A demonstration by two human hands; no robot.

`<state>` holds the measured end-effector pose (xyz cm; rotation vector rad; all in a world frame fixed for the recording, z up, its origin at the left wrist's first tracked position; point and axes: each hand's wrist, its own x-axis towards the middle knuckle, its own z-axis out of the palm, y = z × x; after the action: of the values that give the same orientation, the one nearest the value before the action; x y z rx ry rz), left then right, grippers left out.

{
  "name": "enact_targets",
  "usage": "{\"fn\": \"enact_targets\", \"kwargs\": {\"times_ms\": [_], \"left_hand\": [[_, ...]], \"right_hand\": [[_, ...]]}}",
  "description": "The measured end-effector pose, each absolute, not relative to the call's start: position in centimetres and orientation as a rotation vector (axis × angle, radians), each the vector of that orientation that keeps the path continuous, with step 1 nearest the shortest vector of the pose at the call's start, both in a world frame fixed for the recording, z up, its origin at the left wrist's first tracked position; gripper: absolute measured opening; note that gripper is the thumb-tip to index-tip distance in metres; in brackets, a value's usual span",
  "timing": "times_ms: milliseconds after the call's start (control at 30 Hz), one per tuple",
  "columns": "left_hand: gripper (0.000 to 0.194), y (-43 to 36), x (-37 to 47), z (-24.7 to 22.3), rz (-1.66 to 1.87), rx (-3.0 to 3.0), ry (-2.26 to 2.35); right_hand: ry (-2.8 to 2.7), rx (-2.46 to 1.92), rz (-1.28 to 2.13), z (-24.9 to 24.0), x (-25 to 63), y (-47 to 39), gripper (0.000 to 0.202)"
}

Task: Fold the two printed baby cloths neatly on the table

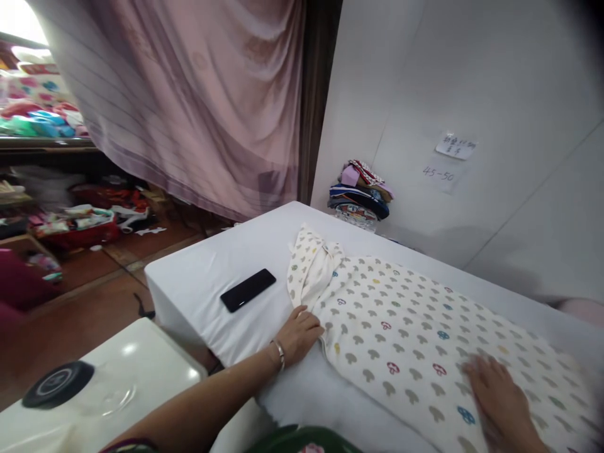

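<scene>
You look to be at a laying-out or smoothing step, judging by your two hands spread apart over the printed cloth (401, 333), which lies across the white-covered surface (189, 270) in front of you and runs toward the right. Your left hand (299, 333) sits at its near left edge, fingers curved over the hem just below the bunched end; can't tell if you're pinching fabric or only resting on it. Your right hand (500, 393) is motion-blurred, palm down and loosely flat over the wide part, gripping nothing that shows; contact pressure unclear. Next move, as a judgement, calls for anchoring the left edge while the right palm works lightly, since fabric this soft would likely drag into creases; the bunched end probably needs separate attention. Materials: cloth looks thin, matte, knit-like, off-white with grey mushroom shapes and a few red, blue, yellow and green ones; main part broad and mostly flat, far left end twisted into a peaked, folded lump. Surface cover is smooth with faint wrinkles; the phone (248, 290) beside the lump is a glossy black slab, apart from the cloth; the clothes stack (361, 195) by the wall is soft, layered, mixed colours
</scene>
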<state>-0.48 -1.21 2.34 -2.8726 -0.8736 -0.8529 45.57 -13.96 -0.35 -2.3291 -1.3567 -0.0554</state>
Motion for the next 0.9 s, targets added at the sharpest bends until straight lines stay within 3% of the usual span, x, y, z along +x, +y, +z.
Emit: {"fn": "enact_targets", "kwargs": {"times_ms": [100,233,333,533,733,900], "left_hand": [[0.021,-0.9,-0.8,3.2,-0.849,-2.827,-0.847],[0.017,-0.5,-0.9,4.3,-0.854,-2.846,-0.847],[0.013,-0.5,-1.1,4.5,-0.808,-2.932,-0.833],[0.013,2.4,-3.0,5.3,-0.819,-3.256,-0.765],[0.024,11.9,-0.6,8.5,-0.931,-2.925,-1.757],[0.036,19.4,3.7,8.7,-0.876,-2.774,-2.015]], "right_hand": [[-1.445,-2.113,0.331,1.7,37.4,-12.0,0.052],[-1.663,-1.725,0.874,4.8,23.6,-9.5,0.047],[-1.950,-1.582,0.770,5.9,16.7,-7.9,0.054],[-2.211,-1.676,0.589,4.0,14.0,-6.4,0.031],[-2.336,-1.711,0.558,4.6,13.3,-7.0,0.027],[-2.184,-1.520,0.802,7.1,14.7,-4.1,0.018]]}}
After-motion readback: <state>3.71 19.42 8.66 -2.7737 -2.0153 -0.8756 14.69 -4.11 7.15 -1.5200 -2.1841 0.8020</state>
